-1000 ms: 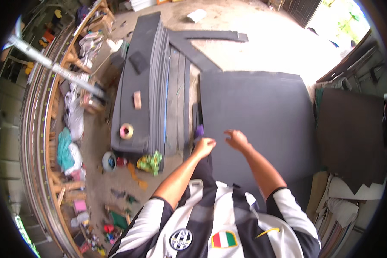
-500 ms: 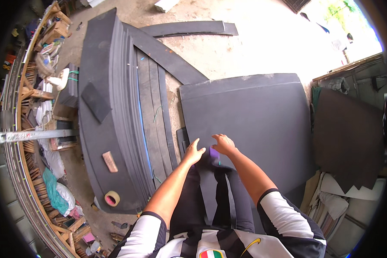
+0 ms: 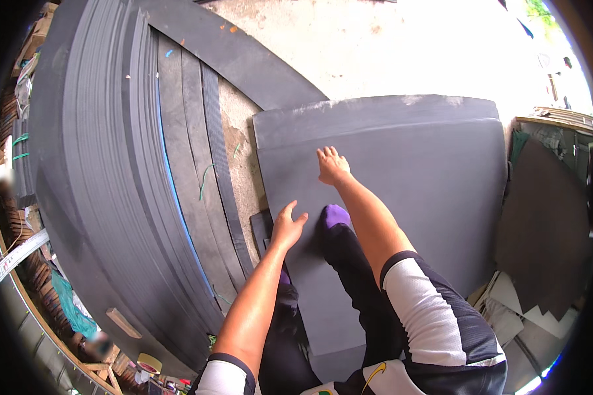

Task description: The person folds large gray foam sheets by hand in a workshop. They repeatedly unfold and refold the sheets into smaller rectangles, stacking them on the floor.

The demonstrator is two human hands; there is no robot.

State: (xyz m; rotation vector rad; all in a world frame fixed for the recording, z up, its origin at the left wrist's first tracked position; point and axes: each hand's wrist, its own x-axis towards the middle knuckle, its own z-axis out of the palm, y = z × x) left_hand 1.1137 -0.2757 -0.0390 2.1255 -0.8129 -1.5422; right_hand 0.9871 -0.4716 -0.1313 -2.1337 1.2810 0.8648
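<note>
Below me lies a stack of wide dark grey foam-like sheets (image 3: 402, 191). My right hand (image 3: 333, 166) reaches out over the upper part of the sheets, fingers apart and nothing in them; whether it touches the surface I cannot tell. Lower and to the left, my left hand (image 3: 288, 226) hovers near the sheets' left edge, thumb and fingers spread, also without anything in it. One foot in a purple sock (image 3: 336, 214) stands on the sheets between my two arms. The other purple sock is mostly hidden behind my left forearm.
At left rises a long pile of grey strips (image 3: 112, 171), bearing a small block (image 3: 123, 322) and a tape roll (image 3: 149, 363). A diagonal strip (image 3: 244, 59) lies beyond. Dark jagged-edged sheeting (image 3: 540, 224) hangs at right.
My body has moved forward, and one foot now stands on the sheets. My right hand has reached farther out; the left has shifted slightly left. The strip pile shows larger.
</note>
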